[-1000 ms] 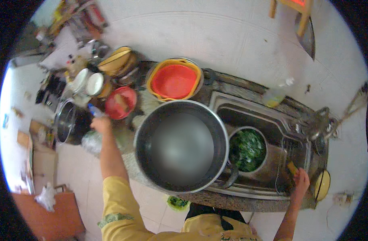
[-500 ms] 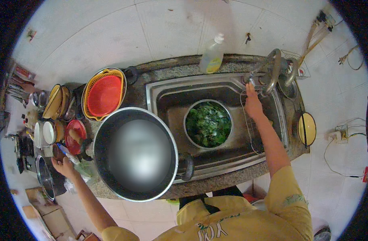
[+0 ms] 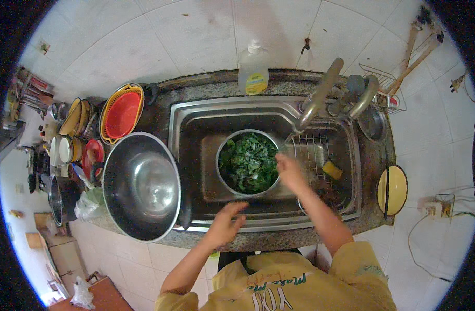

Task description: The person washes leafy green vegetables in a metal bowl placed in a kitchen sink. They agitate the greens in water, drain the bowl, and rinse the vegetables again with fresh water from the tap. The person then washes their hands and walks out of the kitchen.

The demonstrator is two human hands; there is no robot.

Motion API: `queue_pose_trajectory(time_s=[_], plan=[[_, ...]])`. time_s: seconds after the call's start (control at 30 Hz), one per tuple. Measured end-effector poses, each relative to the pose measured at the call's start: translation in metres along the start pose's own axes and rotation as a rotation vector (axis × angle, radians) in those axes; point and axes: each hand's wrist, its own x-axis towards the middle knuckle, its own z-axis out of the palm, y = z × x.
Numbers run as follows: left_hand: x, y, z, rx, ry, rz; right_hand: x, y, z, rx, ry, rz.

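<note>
A round metal-rimmed pot (image 3: pixel 217 165) full of dark green leaves (image 3: pixel 247 161) stands in the steel sink (image 3: pixel 197 193). My right hand (image 3: pixel 292 173) is at the pot's right rim, smeared by motion; whether it touches the rim or leaves is unclear. Over the sink's front edge hovers my left hand (image 3: pixel 225 226), fingers apart and nothing in them. The bent tap spout (image 3: pixel 320 96) points down into the sink, behind and to the right of the pot. Left of the sink sits a large, deep metal pot (image 3: pixel 141 194), with nothing visible inside.
A wire rack (image 3: pixel 310 150) and yellow sponge (image 3: pixel 332 170) lie in the sink's right part. Behind the sink stands a clear bottle (image 3: pixel 253 70). Red and yellow baskets (image 3: pixel 124 111) are at the left. A yellow bowl (image 3: pixel 392 190) sits at the counter's right end.
My right hand has come from the tap to the leaf-filled pot. The spout has swung left. My left hand has moved from the items left of the large pot to the sink's front edge.
</note>
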Motion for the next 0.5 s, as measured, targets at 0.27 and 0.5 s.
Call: queue_pose_trajectory(time_s=[0.27, 0.5], plan=[[0.127, -0.289, 0.034, -0.374, 0.436, -0.755, -0.045, 0.048, 0.077, -0.519, -0.141, -0.003], [0.207, -0.343, 0.050, 0.111, 0.314, -0.547, -0.059, 0.050, 0.089, -0.771, -0.583, 0.138]])
